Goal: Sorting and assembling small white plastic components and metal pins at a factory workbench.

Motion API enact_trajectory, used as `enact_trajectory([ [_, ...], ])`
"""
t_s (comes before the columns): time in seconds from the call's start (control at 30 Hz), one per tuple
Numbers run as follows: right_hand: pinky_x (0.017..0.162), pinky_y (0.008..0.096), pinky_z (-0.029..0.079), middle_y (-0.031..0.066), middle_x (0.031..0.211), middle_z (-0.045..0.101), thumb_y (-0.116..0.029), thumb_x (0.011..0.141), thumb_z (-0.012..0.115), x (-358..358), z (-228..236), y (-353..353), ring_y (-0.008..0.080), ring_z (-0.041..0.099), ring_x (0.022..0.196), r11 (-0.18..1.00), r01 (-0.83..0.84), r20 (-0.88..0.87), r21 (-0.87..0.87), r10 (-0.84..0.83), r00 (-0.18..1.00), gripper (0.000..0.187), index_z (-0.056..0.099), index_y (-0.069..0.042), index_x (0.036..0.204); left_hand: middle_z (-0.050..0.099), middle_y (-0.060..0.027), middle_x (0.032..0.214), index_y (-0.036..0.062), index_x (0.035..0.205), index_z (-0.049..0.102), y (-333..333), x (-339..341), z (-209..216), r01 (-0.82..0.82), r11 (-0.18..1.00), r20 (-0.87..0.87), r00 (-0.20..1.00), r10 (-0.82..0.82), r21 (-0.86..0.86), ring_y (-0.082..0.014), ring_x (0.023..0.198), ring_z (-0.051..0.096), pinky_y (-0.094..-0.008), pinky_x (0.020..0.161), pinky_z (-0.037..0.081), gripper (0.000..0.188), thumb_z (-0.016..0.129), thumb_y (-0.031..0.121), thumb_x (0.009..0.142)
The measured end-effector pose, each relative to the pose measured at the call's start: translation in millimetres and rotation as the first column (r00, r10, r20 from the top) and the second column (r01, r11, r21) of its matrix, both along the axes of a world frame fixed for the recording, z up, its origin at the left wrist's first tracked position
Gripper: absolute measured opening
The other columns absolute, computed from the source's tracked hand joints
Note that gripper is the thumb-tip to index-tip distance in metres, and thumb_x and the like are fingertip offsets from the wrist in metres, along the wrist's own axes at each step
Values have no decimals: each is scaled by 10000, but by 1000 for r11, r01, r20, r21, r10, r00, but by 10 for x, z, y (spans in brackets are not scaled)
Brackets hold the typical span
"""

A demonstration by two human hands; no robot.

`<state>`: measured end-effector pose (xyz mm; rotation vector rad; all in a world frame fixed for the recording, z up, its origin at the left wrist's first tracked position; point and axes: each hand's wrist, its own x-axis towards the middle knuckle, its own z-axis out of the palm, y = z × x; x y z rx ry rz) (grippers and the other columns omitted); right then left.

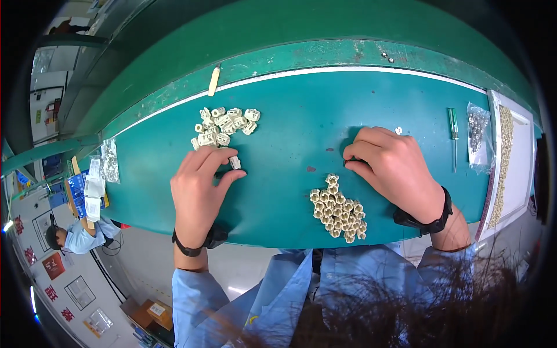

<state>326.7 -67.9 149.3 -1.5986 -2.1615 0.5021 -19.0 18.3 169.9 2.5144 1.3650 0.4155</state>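
Observation:
My left hand (pixel 200 176) is closed in a pinch, with a cream plastic piece (pixel 235 162) between thumb and index finger. Just beyond that hand lies a loose heap of similar cream pieces (pixel 225 123), tipped in different directions. My right hand (pixel 387 162) is also pinched, above the green tabletop (pixel 278 139); only a small dark bit shows at its fingertips, too small to name. Between my hands, nearer to me and to the right, a tight cluster of cream pieces (pixel 338 210) stands upright with open ends facing up.
A green-handled screwdriver (pixel 453 123), a clear bag of small metal parts (pixel 478 136) and a white tray (pixel 525 168) are at the right. A cream-handled tool (pixel 214 81) rests by the back ledge. Another bag (pixel 109 161) lies far left; a person (pixel 81 238) is beyond.

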Motion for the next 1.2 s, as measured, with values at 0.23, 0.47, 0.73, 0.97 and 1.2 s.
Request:
enact_trajectory([
  [0.23,717,445,601,36,959,726,-126,865,897,20,-27,-49,270,754,917,999,-34,19,22,33,999,154,812,-89,988,775,-21,1008,115,1136,854,-83,169,-63,124,981,139,985,-104,-147,-250,881,714,-386,742,600,302,948,96,850],
  [0.47,717,455,600,38,961,722,-138,861,905,-85,-160,-10,281,751,892,996,-93,-40,6,93,995,181,813,-96,1011,778,-44,1031,102,1152,859,2,604,-328,458,881,294,864,-409,-119,-230,872,705,-357,720,579,303,891,17,863],
  [0.73,710,434,601,37,990,736,-140,819,941,-43,-278,95,275,752,885,997,-78,-16,-24,78,997,249,819,-106,1033,727,-24,950,104,1141,842,148,781,-777,554,827,378,789,-485,-96,-230,834,671,-360,720,567,304,911,31,854],
  [0.97,691,417,598,34,998,746,-121,818,943,-183,-585,178,259,750,864,998,-58,-1,-10,58,998,233,825,-105,1017,707,-17,922,106,1104,836,272,732,-1051,520,839,442,798,-409,-161,-228,814,650,-366,704,552,278,928,33,851],
  [1.2,690,402,608,39,974,757,-65,831,923,-290,-801,250,262,750,840,999,-48,-29,-9,47,998,198,832,-94,1005,695,-16,906,114,1088,830,336,666,-1291,525,836,476,783,-402,-158,-227,806,640,-365,695,533,282,937,32,841],
])
